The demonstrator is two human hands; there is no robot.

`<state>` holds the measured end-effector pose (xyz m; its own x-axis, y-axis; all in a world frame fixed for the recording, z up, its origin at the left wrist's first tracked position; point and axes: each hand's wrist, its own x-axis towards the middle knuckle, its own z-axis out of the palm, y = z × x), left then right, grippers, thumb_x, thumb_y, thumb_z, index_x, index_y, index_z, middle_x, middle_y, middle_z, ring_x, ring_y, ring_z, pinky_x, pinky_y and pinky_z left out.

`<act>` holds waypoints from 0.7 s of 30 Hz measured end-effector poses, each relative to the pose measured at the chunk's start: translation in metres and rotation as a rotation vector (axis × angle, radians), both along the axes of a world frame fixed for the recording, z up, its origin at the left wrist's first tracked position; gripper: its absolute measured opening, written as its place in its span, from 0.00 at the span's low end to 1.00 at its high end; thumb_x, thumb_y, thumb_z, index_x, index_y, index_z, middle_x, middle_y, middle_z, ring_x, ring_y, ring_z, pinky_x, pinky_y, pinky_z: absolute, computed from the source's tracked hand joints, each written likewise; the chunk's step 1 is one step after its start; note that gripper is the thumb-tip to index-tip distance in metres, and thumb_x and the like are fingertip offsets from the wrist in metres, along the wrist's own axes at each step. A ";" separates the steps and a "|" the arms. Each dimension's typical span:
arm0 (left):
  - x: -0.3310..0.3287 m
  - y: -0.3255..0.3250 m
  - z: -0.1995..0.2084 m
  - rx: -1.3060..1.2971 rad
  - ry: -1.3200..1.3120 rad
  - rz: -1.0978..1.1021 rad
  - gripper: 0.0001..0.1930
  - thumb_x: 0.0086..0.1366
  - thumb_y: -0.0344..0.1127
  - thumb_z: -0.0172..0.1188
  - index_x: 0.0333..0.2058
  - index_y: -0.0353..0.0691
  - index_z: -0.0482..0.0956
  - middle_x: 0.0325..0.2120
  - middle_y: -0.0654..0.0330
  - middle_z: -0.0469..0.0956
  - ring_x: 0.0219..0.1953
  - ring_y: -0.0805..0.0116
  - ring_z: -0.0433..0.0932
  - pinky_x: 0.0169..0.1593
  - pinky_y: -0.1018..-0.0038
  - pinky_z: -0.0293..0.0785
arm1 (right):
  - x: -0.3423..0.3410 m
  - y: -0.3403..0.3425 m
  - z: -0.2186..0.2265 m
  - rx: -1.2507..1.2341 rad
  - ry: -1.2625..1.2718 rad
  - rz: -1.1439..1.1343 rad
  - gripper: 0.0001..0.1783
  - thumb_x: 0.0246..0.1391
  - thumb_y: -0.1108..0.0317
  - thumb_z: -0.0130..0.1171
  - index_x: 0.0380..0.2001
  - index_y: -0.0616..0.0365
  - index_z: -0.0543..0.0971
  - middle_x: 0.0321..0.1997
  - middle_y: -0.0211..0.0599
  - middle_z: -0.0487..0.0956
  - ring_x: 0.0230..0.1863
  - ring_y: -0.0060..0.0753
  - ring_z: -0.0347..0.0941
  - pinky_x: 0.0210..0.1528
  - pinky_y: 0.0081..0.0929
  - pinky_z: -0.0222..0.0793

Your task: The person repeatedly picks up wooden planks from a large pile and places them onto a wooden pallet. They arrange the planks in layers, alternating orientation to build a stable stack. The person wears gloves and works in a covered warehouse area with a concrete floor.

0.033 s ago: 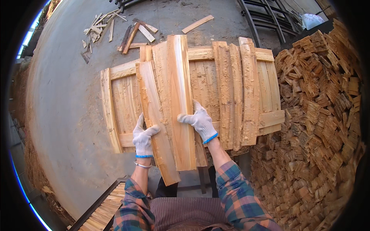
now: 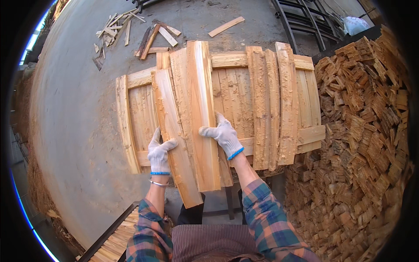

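Both my hands wear whitish knit gloves with blue cuffs. Along the outer edge of a leaning wooden board (image 2: 172, 126), my left hand (image 2: 160, 153) grips with its thumb on top. My right hand (image 2: 223, 136) clasps the right edge of a wider board (image 2: 203, 131), thumb laid over its face; some fingers are hidden behind the edge. Between these two boards shows another rough board (image 2: 180, 74). They rest on a panel of wooden slats with crosspieces (image 2: 229, 60). Farther right on it lie several rough, crumb-covered boards (image 2: 260, 105).
To the right rises a large stack of short wood pieces (image 2: 349, 174). Wood scraps (image 2: 114, 31) and a loose slat (image 2: 226, 26) lie on the concrete floor ahead. A dark metal frame (image 2: 303, 22) stands at far right. At lower left, a dark-edged holder contains wood strips (image 2: 114, 242).
My hands and the boards they grip have shifted slightly left relative to the panel. The boards on the right of the panel appear a little farther right in view.
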<state>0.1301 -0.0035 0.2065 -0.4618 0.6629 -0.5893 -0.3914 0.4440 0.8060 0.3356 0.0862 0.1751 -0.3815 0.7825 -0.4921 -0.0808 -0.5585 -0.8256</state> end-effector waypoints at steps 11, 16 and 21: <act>-0.129 -0.004 -0.068 -0.270 0.202 -0.054 0.30 0.51 0.19 0.64 0.56 0.27 0.73 0.42 0.52 0.81 0.36 0.67 0.81 0.39 0.75 0.77 | -0.135 -0.014 -0.011 0.295 -1.478 0.475 0.68 0.38 0.40 0.74 0.73 0.52 0.44 0.57 0.51 0.68 0.56 0.50 0.70 0.55 0.47 0.70; -0.185 0.012 -0.066 -0.145 0.251 0.004 0.32 0.52 0.19 0.62 0.59 0.26 0.70 0.44 0.49 0.80 0.41 0.64 0.80 0.46 0.74 0.76 | -0.098 -0.007 -0.022 0.318 -1.222 0.382 0.67 0.40 0.43 0.74 0.74 0.49 0.44 0.58 0.53 0.67 0.54 0.49 0.71 0.53 0.47 0.72; -0.202 0.023 -0.097 -0.129 0.400 -0.137 0.31 0.52 0.18 0.61 0.58 0.26 0.72 0.51 0.48 0.78 0.48 0.62 0.78 0.54 0.74 0.73 | -0.028 0.006 -0.042 0.456 -1.301 0.251 0.60 0.42 0.48 0.74 0.74 0.46 0.51 0.58 0.62 0.67 0.58 0.60 0.68 0.60 0.48 0.68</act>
